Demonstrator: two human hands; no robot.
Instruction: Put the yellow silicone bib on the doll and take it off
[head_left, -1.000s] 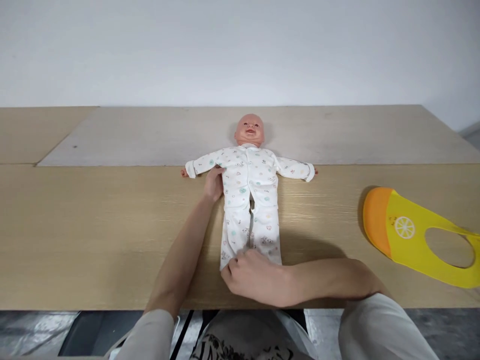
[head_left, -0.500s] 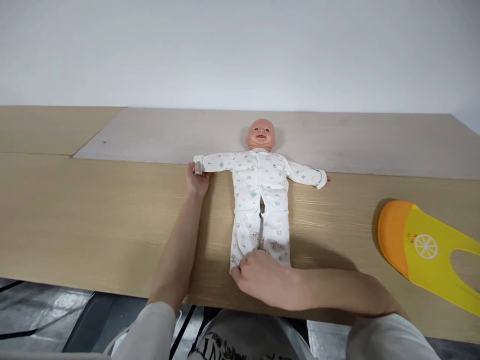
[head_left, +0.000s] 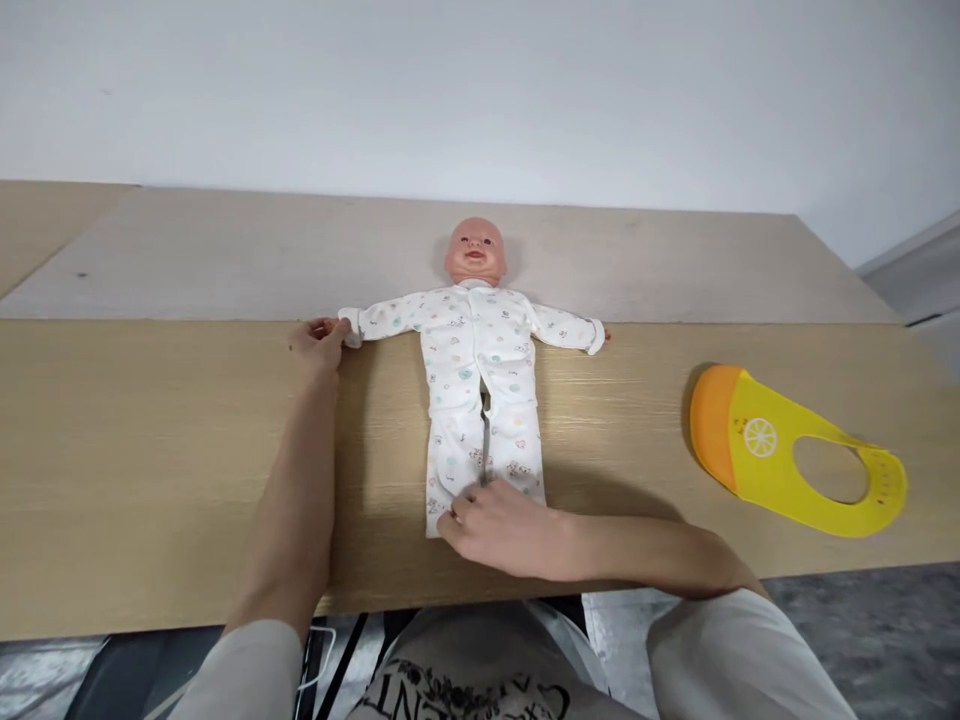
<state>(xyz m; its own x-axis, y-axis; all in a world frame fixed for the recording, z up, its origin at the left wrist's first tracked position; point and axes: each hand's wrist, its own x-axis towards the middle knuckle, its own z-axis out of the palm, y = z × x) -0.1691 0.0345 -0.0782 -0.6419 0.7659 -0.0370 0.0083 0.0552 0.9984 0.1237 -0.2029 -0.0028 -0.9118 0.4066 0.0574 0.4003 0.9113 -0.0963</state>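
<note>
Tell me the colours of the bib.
The bib is yellow with an orange end and a lemon-slice print; the head view shows it.

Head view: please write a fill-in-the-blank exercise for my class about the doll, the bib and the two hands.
The doll lies face ____ on the table.
The left hand touches the cuff of one ____ of the doll's suit.
The right hand rests at the bottom of the suit's trouser ____.
The yellow bib has an ____ end and lies apart from both hands.
Missing words: up; sleeve; legs; orange.
</note>
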